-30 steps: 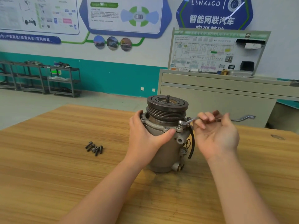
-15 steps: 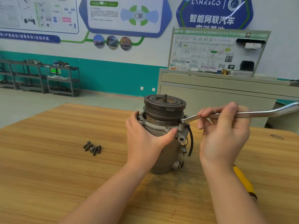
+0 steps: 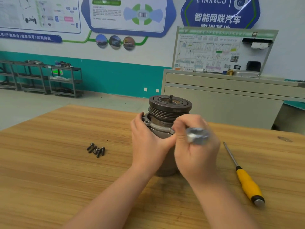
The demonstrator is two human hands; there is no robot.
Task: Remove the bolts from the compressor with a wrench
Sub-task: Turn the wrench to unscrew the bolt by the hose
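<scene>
Compressor [image 3: 166,129] stands upright on the wooden desk [image 3: 49,179], a little back from the desk's middle, pulley end up. The left hand [image 3: 148,144] wraps its housing, thumb along the flange, steadying it. Half a second ago the wrench [image 3: 197,135] stretched out toward the desk's right edge; now its blurred free end points toward the camera, and the right hand [image 3: 196,151] has curled round it just in front of the flange. That sweep suggests a turn on a flange bolt, hidden behind the fingers, so whether it has loosened cannot be told. Five removed bolts [image 3: 96,150] lie in a loose cluster toward the desk's left, as before. A yellow-handled screwdriver [image 3: 244,177] lies near the right edge. No container is on the desk; the bolts rest on bare wood.
</scene>
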